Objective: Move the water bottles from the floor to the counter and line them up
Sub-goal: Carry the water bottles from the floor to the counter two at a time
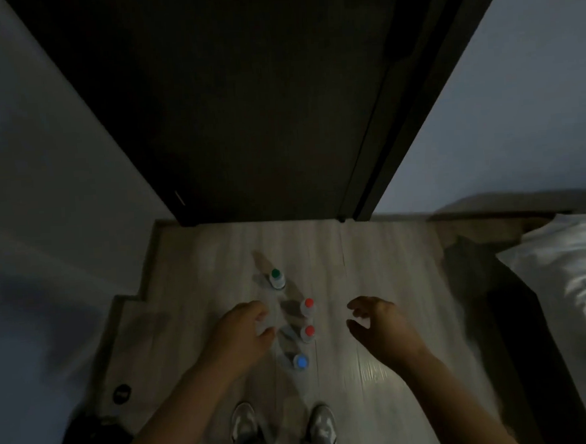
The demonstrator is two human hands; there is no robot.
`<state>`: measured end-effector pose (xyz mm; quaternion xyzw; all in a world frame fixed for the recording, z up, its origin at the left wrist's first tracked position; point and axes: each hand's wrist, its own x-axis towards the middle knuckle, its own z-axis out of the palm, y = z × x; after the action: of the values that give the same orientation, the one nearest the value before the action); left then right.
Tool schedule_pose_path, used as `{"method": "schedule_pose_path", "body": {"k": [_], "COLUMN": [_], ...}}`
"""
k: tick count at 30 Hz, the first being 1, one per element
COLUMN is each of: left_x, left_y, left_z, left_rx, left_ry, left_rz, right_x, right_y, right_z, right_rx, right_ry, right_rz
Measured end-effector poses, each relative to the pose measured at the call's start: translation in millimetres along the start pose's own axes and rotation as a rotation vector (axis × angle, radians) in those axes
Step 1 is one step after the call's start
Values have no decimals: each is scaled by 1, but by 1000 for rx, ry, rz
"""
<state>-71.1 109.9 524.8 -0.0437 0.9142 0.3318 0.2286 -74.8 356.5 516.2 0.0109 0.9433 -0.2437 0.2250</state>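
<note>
Several clear water bottles stand on the pale wood floor in a loose line: one with a green cap (276, 277), two with red caps (308, 306) (309, 332), and one with a blue cap (301, 362). My left hand (246, 329) is just left of the red-capped bottles, its fingers and thumb curved round a pale blurred patch; I cannot make out whether that is a bottle or the floor. To the right of the bottles, and apart from them, my right hand (376, 323) has spread, curved fingers and holds nothing. No counter is in view.
A dark closed door (244, 122) stands straight ahead, with light walls on both sides. A bed with white bedding (570, 290) fills the right edge. Dark items (102, 436) lie at the lower left. My shoes (283, 428) are at the bottom.
</note>
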Motion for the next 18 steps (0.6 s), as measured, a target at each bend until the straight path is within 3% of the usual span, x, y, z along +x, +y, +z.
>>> {"method": "schedule_pose_path", "body": {"k": [9,18], "left_x": [122,247], "left_y": [-105,-216], "left_z": [96,220], "left_rx": [28,35], "left_ry": [-142,-140], "left_rz": [-53,-60], "right_x": [118,243], "right_y": [65,149], "right_z": [126,267], "right_rx": [41,57], "right_ry": [-54,-21], "right_rz": [86,108]}}
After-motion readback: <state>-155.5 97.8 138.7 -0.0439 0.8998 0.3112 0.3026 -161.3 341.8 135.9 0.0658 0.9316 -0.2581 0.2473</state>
